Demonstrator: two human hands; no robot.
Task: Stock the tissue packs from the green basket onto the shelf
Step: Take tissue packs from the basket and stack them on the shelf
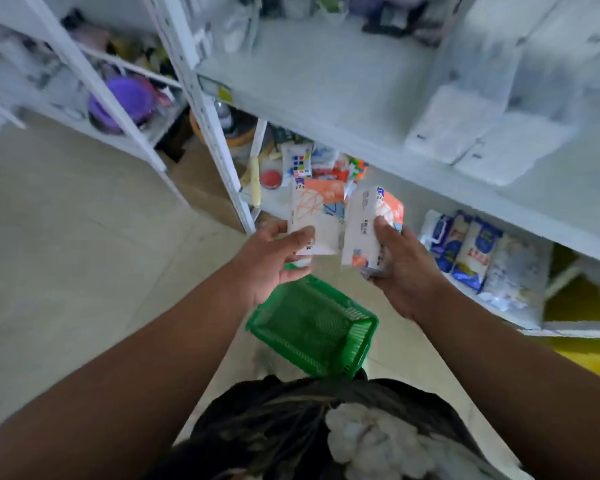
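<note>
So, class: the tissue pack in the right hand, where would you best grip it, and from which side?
Grip the right-hand tissue pack across its lower half, coming from below, as the right hand does. It stands upright and looks soft, so a thumb on the front face with the other fingers probably behind should steady it, leaving the orange top free to lead onto the shelf.

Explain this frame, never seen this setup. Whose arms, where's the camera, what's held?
No robot here: a person wears a wide-angle camera on the head, looking down at both bare arms. The left hand holds one tissue pack; the right hand holds a second tissue pack. Below them the green basket sits on the floor and looks empty. Ahead stands a white shelf, blurred, with white packs on it and blue-and-white bags lower down.
</note>
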